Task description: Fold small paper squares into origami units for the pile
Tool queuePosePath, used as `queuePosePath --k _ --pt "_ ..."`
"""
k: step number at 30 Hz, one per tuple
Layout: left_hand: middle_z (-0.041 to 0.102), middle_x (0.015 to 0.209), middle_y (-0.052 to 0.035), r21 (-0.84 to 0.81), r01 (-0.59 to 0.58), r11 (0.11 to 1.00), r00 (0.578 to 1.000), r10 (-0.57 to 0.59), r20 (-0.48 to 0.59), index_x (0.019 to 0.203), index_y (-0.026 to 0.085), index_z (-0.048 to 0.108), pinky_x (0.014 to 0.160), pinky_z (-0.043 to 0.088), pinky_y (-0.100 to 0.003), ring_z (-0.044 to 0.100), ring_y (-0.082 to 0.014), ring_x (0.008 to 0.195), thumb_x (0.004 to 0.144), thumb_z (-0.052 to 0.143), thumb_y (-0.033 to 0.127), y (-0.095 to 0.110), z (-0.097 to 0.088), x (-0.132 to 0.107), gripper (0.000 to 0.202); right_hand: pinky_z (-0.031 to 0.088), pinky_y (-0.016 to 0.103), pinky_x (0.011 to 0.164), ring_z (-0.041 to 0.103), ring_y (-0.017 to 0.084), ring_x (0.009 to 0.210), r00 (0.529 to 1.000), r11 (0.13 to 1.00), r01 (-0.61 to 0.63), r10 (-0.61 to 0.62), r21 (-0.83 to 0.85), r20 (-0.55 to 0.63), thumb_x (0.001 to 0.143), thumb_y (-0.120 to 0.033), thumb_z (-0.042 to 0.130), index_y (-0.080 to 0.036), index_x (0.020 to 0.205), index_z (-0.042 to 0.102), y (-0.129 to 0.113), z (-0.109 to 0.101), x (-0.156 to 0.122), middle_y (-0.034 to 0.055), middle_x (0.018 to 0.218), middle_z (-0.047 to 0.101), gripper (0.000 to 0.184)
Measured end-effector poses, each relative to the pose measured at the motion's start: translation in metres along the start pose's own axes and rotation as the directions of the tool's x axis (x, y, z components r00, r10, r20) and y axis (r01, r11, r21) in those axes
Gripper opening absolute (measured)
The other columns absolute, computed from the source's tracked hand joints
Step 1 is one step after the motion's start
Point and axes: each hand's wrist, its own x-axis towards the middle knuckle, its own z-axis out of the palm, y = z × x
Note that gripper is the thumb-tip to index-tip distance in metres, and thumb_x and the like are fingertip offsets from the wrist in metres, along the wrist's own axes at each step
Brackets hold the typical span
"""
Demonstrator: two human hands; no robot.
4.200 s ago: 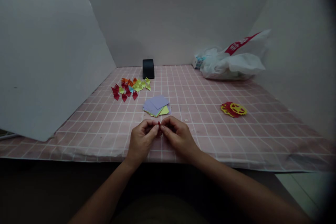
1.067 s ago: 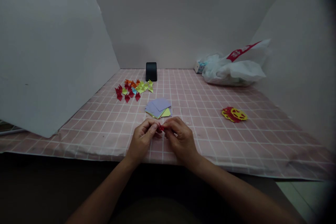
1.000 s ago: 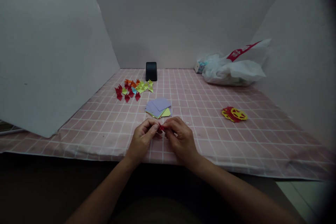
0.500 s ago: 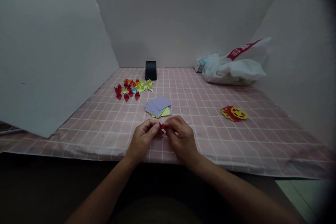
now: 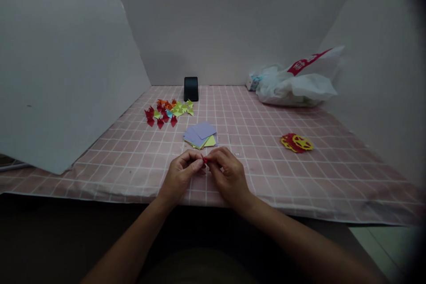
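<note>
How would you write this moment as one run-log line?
left grip: pinching small red piece; right grip: pinching same piece; paper sheets: beyond both grips; folded pieces: farther, leftward

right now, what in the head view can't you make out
All in the head view:
- Red paper piece: mostly hidden by fingers of the left hand and right hand.
- White plastic bag: its folds hide most of the inside.
- Paper stack: upper sheets cover the lower ones.
- Object at far left: cut off by the picture edge, partly behind the white panel.

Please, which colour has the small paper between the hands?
The paper is red, seen best in the head view.
</note>
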Motion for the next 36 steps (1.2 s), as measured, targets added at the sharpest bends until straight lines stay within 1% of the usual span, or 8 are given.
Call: queuePosePath --k 6,9,14,16,21,29,33,36 --pt "0.067 0.090 -0.0042 0.029 -0.031 0.999 0.998 0.032 -0.058 0.086 0.017 0.067 0.080 0.050 -0.029 0.062 -0.0168 0.083 0.084 0.069 0.029 0.000 0.001 0.000 0.012 0.051 0.038 0.088 0.063 0.022 0.100 0.998 0.998 -0.007 0.003 0.067 0.059 0.089 -0.005 0.053 -0.023 0.104 0.066 -0.002 -0.002 0.001 0.0074 0.102 0.067 0.027" --pt "0.068 0.093 -0.0048 0.060 -0.054 0.997 0.996 0.058 -0.069 0.085 0.017 0.067 0.081 0.050 -0.030 0.062 -0.0173 0.084 0.084 0.067 0.028 0.001 0.002 0.000 0.011 0.052 0.038 0.085 0.062 0.022 0.100 0.998 0.997 -0.015 0.010 0.080 0.063 0.090 -0.011 0.056 -0.024 0.106 0.066 -0.005 -0.004 0.002 0.0074 0.103 0.066 0.023" --pt "0.066 0.091 -0.0040 0.181 -0.075 0.981 0.991 0.093 -0.093 0.080 0.018 0.064 0.080 0.050 -0.029 0.062 -0.0173 0.086 0.083 0.067 0.025 0.007 0.007 -0.001 0.008 0.051 0.039 0.085 0.061 0.023 0.096 1.000 1.000 -0.006 0.005 0.027 0.009 0.088 -0.015 0.064 -0.024 0.096 0.065 -0.005 -0.003 0.003 0.0060 0.097 0.064 0.012" --pt "0.064 0.091 -0.0039 0.229 -0.093 0.969 0.989 0.117 -0.094 0.078 0.018 0.064 0.080 0.049 -0.029 0.062 -0.0174 0.087 0.082 0.067 0.024 0.009 0.008 -0.001 0.007 0.050 0.038 0.083 0.061 0.022 0.094 1.000 1.000 -0.004 0.004 0.013 -0.012 0.087 -0.013 0.065 -0.024 0.092 0.063 -0.005 -0.003 0.003 0.0055 0.094 0.064 0.012" --pt "0.063 0.092 -0.0045 0.315 -0.128 0.940 0.985 0.158 -0.071 0.080 0.018 0.064 0.086 0.047 -0.032 0.060 -0.0186 0.092 0.083 0.065 0.022 0.008 0.008 0.000 0.005 0.049 0.037 0.082 0.061 0.021 0.091 0.999 0.998 -0.041 0.041 0.051 0.003 0.087 -0.011 0.062 -0.023 0.087 0.062 -0.005 -0.004 0.003 0.0048 0.091 0.064 0.012" --pt "0.062 0.085 -0.0026 0.305 -0.086 0.949 0.993 0.105 -0.047 0.078 0.018 0.062 0.079 0.046 -0.030 0.058 -0.0169 0.082 0.083 0.064 0.023 0.008 0.006 0.001 0.007 0.046 0.032 0.074 0.060 0.018 0.082 0.975 0.965 -0.222 0.217 0.139 0.048 0.088 -0.015 0.061 -0.021 0.080 0.063 -0.001 -0.005 0.006 0.0036 0.084 0.064 0.011" --pt "0.061 0.080 -0.0013 0.301 -0.081 0.950 0.995 0.097 -0.038 0.076 0.017 0.062 0.076 0.045 -0.029 0.057 -0.0161 0.078 0.081 0.065 0.023 0.011 0.008 0.001 0.008 0.045 0.030 0.074 0.060 0.017 0.080 0.976 0.965 -0.217 0.212 0.145 0.050 0.088 -0.014 0.060 -0.020 0.078 0.064 -0.001 -0.006 0.008 0.0027 0.082 0.064 0.013" --pt "0.062 0.079 -0.0011 0.269 -0.058 0.961 0.995 0.077 -0.060 0.077 0.017 0.064 0.075 0.045 -0.029 0.057 -0.0155 0.077 0.081 0.066 0.023 0.010 0.007 0.001 0.007 0.045 0.030 0.075 0.060 0.017 0.080 0.978 0.967 -0.208 0.202 0.146 0.059 0.089 -0.012 0.058 -0.020 0.078 0.063 -0.001 -0.007 0.008 0.0024 0.082 0.064 0.014"
